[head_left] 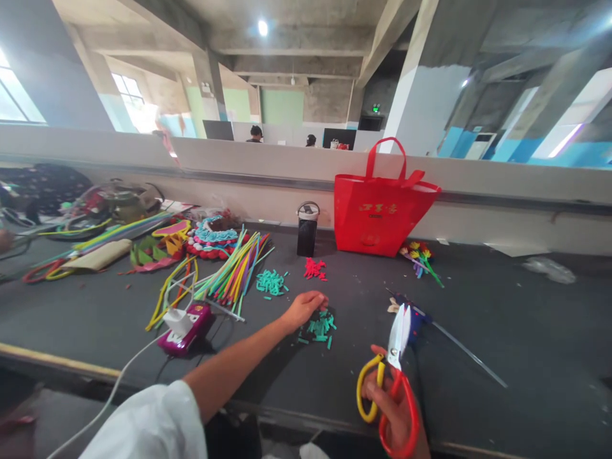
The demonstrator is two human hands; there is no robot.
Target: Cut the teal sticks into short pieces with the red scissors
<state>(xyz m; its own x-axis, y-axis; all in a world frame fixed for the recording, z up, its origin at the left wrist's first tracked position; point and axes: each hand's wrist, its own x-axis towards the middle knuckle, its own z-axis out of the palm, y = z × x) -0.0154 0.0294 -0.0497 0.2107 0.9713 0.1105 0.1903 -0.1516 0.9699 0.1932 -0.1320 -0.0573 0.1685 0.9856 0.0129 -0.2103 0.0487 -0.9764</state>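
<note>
My left grip [305, 308] is at the far side of the near green pile [321, 326], its fingers bent close to one another over the desk [526, 331]. Whether it pinches a bit or nothing, I cannot tell; the fingertips are too hidden and small. My right grip [394, 411] is wrapped round the handles of the scissors [398, 338], to the right and nearer me, tips toward the far side, blades slightly parted by the look of it.

To work neatly, I judge my left fingertips should come down lightly, because the bits look small and light and would likely scatter under a sweep. The far green pile [271, 282] and the red pile [315, 269] lie farther off, each apart from this one, so short moves are best, lest they run together. A few bits lie loose at this pile's near edge; those call for picking singly.

The scissors want care: their blades overlap the blue piece [415, 328] in my view, with the rod [471, 355] to the right, so the points could snag there. I should hold them well away from my left fingers.
</note>
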